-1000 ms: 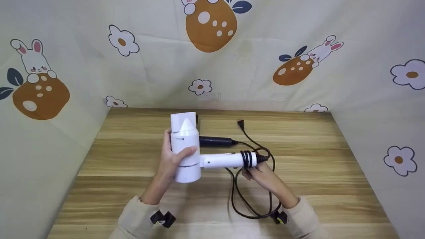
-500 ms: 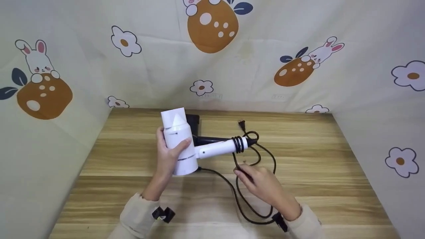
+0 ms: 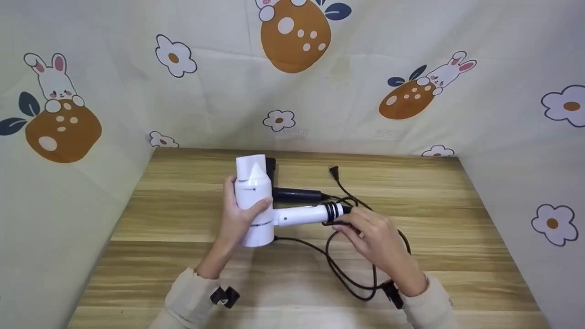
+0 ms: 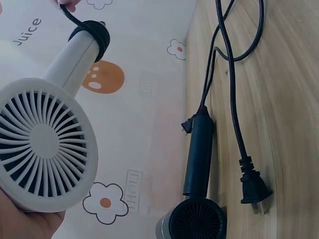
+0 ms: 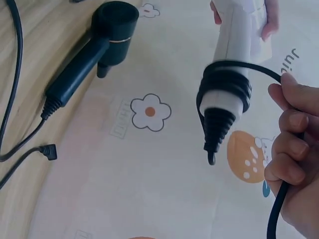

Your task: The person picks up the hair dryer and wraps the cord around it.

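My left hand (image 3: pixel 234 218) grips the barrel of a white hair dryer (image 3: pixel 250 194) above the table, thumb across its front. The dryer's handle points right, and its round rear grille (image 4: pixel 45 142) fills the lower left of the left wrist view. Several turns of black power cord (image 5: pixel 227 84) wrap the handle's end, just above the ribbed strain relief (image 5: pixel 218 127). In the right wrist view a length of this cord runs off the turns into my right hand (image 5: pixel 299 144), pinched between thumb and forefinger with the other fingers curled round it. Its loops hang toward the table.
A black hair dryer (image 5: pixel 82 67) lies on the wooden table (image 3: pixel 183 265) behind the white one, its handle to the right with a cord attached. A plug (image 3: pixel 334 172) rests further back. Patterned cloth walls (image 3: pixel 219 91) close off the back and sides.
My right hand has gone from behind the handle's end to below it, then up to its near side, drawing the cord along. The white dryer tipped, handle upward, then came back nearly level.
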`<state>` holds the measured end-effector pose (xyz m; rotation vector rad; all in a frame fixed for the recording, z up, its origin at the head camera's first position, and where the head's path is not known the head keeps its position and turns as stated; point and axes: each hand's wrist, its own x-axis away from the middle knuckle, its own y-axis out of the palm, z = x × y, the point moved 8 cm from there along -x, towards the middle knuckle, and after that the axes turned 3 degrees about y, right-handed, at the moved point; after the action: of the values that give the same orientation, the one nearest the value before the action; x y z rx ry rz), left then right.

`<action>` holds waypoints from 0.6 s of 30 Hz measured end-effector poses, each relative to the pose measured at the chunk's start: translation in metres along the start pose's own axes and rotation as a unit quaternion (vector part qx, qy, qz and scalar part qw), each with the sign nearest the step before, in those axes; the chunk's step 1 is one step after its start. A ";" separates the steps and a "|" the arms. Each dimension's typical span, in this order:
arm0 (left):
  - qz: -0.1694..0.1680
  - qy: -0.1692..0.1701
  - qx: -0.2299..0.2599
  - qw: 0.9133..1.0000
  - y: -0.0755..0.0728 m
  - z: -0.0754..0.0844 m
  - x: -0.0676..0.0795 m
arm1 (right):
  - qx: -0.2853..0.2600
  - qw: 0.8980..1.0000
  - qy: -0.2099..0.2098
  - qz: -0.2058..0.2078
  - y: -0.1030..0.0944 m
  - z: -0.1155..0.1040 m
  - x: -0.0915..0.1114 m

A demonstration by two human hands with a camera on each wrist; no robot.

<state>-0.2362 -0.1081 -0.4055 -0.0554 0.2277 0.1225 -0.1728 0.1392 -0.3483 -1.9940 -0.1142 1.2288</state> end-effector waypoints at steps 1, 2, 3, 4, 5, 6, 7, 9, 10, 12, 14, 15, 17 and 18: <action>-0.008 0.001 -0.001 1.000 0.002 0.001 0.000 | 0.000 1.000 0.004 0.002 -0.001 0.002 -0.001; -0.016 0.003 -0.002 1.000 0.003 0.002 0.001 | 0.000 1.000 0.008 0.003 -0.003 0.003 -0.002; -0.023 0.004 -0.003 1.000 0.005 0.002 0.001 | -0.003 1.000 0.012 0.005 -0.004 0.005 -0.003; -0.031 0.005 -0.004 1.000 0.006 0.004 0.002 | -0.008 1.000 0.018 0.006 -0.005 0.007 -0.003; -0.036 0.008 -0.006 0.999 0.007 0.005 0.003 | -0.013 1.000 0.025 0.004 -0.005 0.009 -0.004; -0.042 0.011 -0.007 0.999 0.008 0.007 0.003 | -0.018 0.999 0.033 0.002 -0.005 0.011 -0.004; -0.048 0.013 -0.008 0.999 0.010 0.008 0.004 | -0.024 0.999 0.043 -0.001 -0.005 0.014 -0.005; -0.062 0.014 -0.008 0.998 0.012 0.011 0.005 | -0.038 0.997 0.059 -0.012 -0.004 0.020 -0.005; -0.070 0.014 -0.008 0.997 0.013 0.012 0.005 | -0.045 0.996 0.069 -0.021 -0.003 0.023 -0.004; -0.084 0.013 -0.004 0.996 0.015 0.014 0.006 | -0.066 0.992 0.093 -0.047 0.001 0.031 -0.004; -0.093 0.012 -0.001 0.996 0.016 0.016 0.007 | -0.111 0.983 0.129 -0.072 0.005 0.039 -0.003; -0.098 0.010 0.001 0.995 0.016 0.016 0.007 | -0.138 0.975 0.151 -0.084 0.007 0.044 -0.002; -0.107 0.007 0.005 0.994 0.017 0.017 0.008 | -0.199 0.956 0.190 -0.103 0.012 0.053 -0.001; -0.111 0.004 0.007 0.994 0.018 0.017 0.009 | -0.229 0.946 0.204 -0.109 0.014 0.056 0.000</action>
<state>-0.2259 -0.0884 -0.3915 -0.0674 0.2295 -0.1008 -0.2213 0.1608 -0.3700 -2.5151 -0.4336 0.6667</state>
